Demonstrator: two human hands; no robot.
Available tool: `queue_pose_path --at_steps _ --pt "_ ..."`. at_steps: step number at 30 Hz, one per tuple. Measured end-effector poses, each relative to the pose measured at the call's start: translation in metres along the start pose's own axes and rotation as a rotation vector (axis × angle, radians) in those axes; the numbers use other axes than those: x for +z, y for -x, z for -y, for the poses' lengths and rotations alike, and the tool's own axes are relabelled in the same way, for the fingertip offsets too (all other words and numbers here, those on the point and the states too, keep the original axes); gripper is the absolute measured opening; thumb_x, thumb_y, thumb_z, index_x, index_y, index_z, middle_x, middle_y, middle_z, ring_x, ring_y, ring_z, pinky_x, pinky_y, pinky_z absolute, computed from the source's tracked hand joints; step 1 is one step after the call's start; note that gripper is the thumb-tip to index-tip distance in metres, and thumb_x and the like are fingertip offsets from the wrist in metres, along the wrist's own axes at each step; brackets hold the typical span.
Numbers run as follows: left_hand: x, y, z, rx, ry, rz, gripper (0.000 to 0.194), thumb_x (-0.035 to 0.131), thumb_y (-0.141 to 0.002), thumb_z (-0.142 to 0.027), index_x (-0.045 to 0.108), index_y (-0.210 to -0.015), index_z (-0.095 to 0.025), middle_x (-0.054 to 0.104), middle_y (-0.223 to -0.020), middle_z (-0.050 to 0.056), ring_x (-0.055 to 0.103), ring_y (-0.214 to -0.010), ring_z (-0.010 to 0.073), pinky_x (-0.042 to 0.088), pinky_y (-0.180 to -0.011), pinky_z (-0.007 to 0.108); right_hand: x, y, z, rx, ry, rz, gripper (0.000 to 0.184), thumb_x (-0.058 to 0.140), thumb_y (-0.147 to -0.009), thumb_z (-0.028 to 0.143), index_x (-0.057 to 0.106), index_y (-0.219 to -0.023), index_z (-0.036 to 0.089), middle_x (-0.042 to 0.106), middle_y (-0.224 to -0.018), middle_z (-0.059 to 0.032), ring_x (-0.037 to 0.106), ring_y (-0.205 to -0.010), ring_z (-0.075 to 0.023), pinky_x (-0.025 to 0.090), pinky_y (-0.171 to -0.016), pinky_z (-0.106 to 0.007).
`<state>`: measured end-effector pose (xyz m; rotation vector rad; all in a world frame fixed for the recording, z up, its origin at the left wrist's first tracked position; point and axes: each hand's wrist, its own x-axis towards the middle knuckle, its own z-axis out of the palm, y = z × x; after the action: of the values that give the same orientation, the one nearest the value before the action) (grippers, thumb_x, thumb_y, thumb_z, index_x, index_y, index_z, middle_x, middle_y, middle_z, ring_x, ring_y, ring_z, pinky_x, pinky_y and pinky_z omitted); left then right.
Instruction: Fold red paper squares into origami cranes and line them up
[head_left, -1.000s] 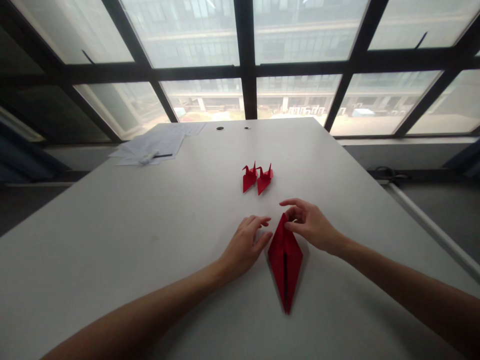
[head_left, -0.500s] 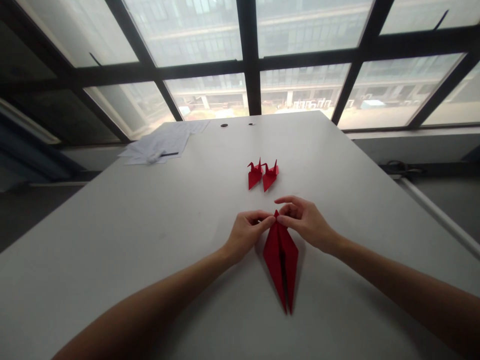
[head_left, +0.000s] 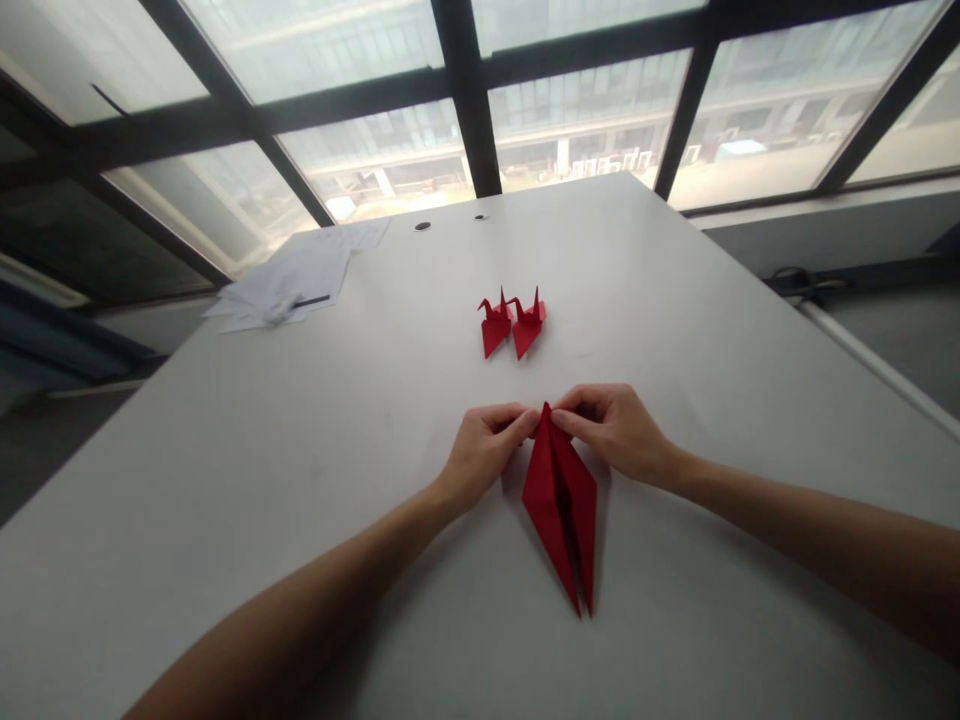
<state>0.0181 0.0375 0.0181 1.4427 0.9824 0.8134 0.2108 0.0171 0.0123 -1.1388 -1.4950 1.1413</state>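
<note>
A red folded paper [head_left: 541, 490], shaped like a long kite, lies on the white table with its two narrow points towards me and a slit between them. At its far tip, my left hand [head_left: 484, 445] pinches the left edge between thumb and fingers. Opposite it, my right hand [head_left: 619, 430] grips the right edge of the same tip with thumb and bent forefinger. Beyond my hands stand two red paper cranes, the left crane [head_left: 494, 328] close beside the right crane [head_left: 529, 328].
The white table [head_left: 225, 480] reaches to the windows. Loose paper sheets [head_left: 300, 270] lie at its far left, with a dark pen [head_left: 311, 301] and a crumpled white piece [head_left: 281, 310] on them. Two round holes show near the far edge.
My right forefinger, stretched out before, has closed onto the paper's tip. The view has tilted, so the table and cranes appear higher and slightly further left.
</note>
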Motion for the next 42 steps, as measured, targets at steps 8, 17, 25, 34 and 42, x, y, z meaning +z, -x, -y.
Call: queue_pose_path --at_steps 8,17,25,34,42 --pt "0.001 0.0 0.001 0.038 -0.018 0.038 0.029 0.067 -0.088 -0.039 0.078 -0.083 -0.013 0.071 -0.075 0.003 0.058 -0.068 0.0131 0.044 -0.065 0.021 0.007 0.008 -0.002 -0.04 0.029 -0.086 0.014 0.067 -0.085 0.027 0.075 -0.081 0.016 0.073 -0.075 -0.0034 0.062 -0.067 -0.0155 0.047 -0.058 -0.025" --pt "0.0 0.001 0.002 0.056 -0.055 0.028 0.03 0.067 -0.088 -0.037 0.073 -0.071 -0.013 0.067 -0.069 0.001 0.055 -0.064 0.0119 0.042 -0.062 0.021 0.009 0.009 -0.005 -0.037 0.036 -0.102 0.014 0.067 -0.085 0.026 0.074 -0.079 0.016 0.072 -0.073 -0.0035 0.061 -0.065 -0.0153 0.047 -0.057 -0.025" --pt "0.002 0.001 0.005 0.054 -0.075 -0.015 0.027 0.068 -0.087 -0.036 0.075 -0.074 -0.013 0.066 -0.068 0.001 0.053 -0.064 0.0117 0.041 -0.06 0.021 0.011 0.009 -0.008 -0.031 0.02 -0.095 0.013 0.067 -0.084 0.025 0.074 -0.079 0.016 0.072 -0.073 -0.0031 0.06 -0.065 -0.0149 0.046 -0.056 -0.025" --pt "0.005 0.002 0.006 0.062 -0.053 -0.083 0.026 0.069 -0.085 -0.034 0.075 -0.072 -0.012 0.067 -0.066 0.001 0.054 -0.062 0.0114 0.041 -0.058 0.021 0.014 0.011 -0.004 -0.019 -0.121 -0.008 0.023 0.072 -0.081 0.025 0.063 -0.102 0.02 0.069 -0.076 0.001 0.058 -0.065 -0.0128 0.046 -0.06 -0.025" --pt "0.003 0.002 0.004 0.068 -0.034 -0.041 0.024 0.07 -0.085 -0.035 0.076 -0.079 -0.013 0.071 -0.074 0.003 0.059 -0.067 0.0126 0.045 -0.063 0.021 0.014 0.011 -0.004 0.015 -0.206 -0.007 0.031 0.071 -0.08 0.023 0.056 -0.107 0.021 0.067 -0.075 0.002 0.056 -0.063 -0.012 0.043 -0.057 -0.024"
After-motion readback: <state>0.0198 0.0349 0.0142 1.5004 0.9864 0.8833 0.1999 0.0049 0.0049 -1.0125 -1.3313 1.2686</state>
